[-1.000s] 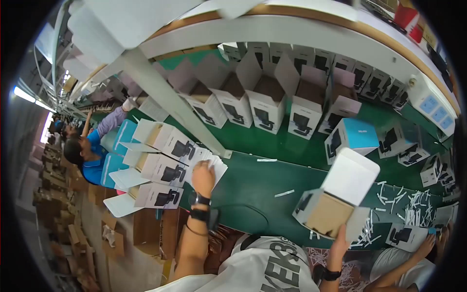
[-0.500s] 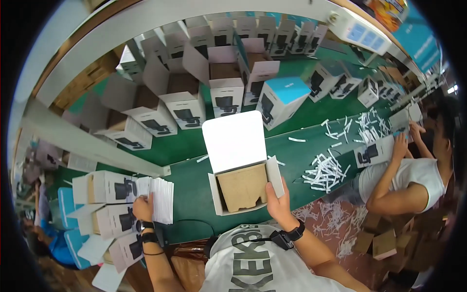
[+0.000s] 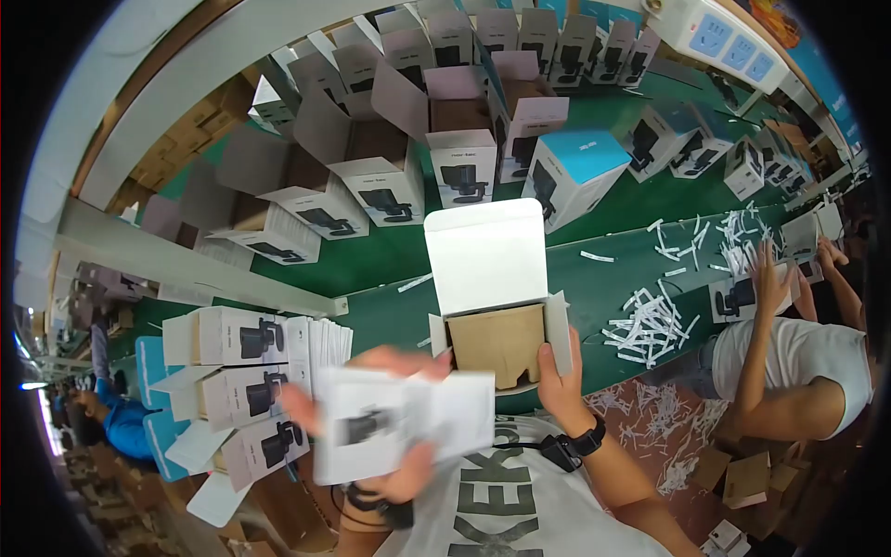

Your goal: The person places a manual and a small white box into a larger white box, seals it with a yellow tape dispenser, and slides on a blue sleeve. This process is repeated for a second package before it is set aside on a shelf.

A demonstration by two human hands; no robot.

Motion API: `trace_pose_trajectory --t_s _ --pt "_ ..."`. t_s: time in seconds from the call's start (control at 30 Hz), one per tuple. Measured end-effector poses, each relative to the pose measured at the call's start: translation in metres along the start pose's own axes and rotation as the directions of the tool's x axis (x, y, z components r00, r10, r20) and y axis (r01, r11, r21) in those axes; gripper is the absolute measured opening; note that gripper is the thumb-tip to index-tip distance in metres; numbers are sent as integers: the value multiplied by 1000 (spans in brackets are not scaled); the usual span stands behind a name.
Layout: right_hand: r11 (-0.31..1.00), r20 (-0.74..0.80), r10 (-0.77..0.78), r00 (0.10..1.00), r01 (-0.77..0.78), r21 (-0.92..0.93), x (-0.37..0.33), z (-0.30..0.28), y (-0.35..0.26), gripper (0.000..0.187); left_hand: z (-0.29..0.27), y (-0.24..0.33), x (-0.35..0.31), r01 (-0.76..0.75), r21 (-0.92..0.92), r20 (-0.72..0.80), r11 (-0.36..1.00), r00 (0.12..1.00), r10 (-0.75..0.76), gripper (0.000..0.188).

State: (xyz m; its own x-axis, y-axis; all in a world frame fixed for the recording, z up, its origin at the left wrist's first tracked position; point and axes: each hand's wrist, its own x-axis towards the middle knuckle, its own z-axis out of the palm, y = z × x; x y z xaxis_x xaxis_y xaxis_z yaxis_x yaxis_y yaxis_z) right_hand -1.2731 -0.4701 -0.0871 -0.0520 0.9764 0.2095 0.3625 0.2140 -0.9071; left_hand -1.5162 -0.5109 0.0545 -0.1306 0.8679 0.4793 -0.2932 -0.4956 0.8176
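An open white carton (image 3: 487,255) stands in front of me, its lid raised and a brown cardboard insert (image 3: 497,343) inside. Around its right side flap, my right hand (image 3: 560,385) is closed, thumb inside. To the carton's left, my left hand (image 3: 404,475) grips a white booklet (image 3: 371,427) with a dark printed picture, smeared by motion and hiding part of the hand. The booklet's right end overlaps the carton's near left corner. Behind it stands a stack of white booklets (image 3: 327,345), beside several boxes (image 3: 246,339) with a printed black device.
Rows of open boxes (image 3: 380,190) line the green table (image 3: 371,320), with a blue-topped box (image 3: 580,153) among them. Paper strips (image 3: 650,325) lie in heaps to the right. A co-worker (image 3: 798,381) sits there handling a box. A white post (image 3: 195,255) crosses the left side.
My left hand has come away from the booklet stack, moving right with a booklet. My right hand still holds the carton's flap. The co-worker's hand has lifted from the box.
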Motion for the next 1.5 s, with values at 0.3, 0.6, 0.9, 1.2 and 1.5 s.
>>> trace_pose_trajectory --t_s 0.3,0.6,0.9,1.2,1.5 --pt "999 209 30 977 -23 -35 9 -55 -20 45 -29 -34 -8 -61 830 234 555 940 -247 115" --pt "833 204 392 897 -441 334 26 -35 -13 63 15 -80 -34 -111 870 273 480 920 -282 124" --pt "995 145 103 984 -101 -16 40 -43 -14 22 27 -92 -23 -381 900 435 210 769 -469 96" --pt "876 144 -235 961 274 -397 81 -50 -37 12 16 -86 -23 -367 894 448 259 759 -472 95" --pt "885 101 -218 971 240 -398 73 -36 -38 11 3 -83 -27 -378 897 443 231 757 -481 92"
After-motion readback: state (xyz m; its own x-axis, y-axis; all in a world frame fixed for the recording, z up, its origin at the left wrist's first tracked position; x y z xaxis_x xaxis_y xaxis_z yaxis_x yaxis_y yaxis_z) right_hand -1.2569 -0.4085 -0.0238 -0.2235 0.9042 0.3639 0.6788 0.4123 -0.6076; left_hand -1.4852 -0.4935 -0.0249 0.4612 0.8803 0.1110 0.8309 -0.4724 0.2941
